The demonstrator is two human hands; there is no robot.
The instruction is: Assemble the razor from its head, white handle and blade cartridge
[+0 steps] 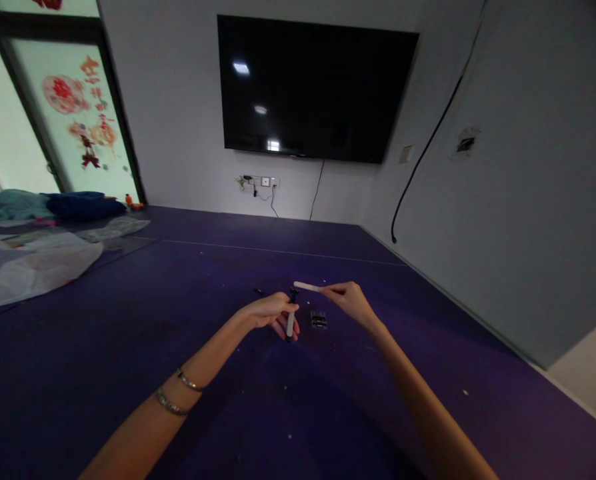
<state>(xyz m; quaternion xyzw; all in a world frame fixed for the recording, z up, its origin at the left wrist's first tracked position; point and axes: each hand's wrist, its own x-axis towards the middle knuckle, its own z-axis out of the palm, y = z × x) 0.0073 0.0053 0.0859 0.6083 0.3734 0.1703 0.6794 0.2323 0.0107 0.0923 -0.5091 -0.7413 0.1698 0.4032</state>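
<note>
The left hand (pixel 274 312) was half closed around a razor (pixel 291 325); the right hand (pixel 352 301) pinched a stick (pixel 307 287) near its head. A dark piece (pixel 319 320) lay on the floor (pixel 298 413).

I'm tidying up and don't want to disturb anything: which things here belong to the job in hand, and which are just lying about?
In the job:
- slim tool, in the left hand
- pale flat stick, in the right hand
- small dark square item, probably

Apparently lying about:
- crumpled translucent sheet
- dark blue bundle
- teal cloth
</note>
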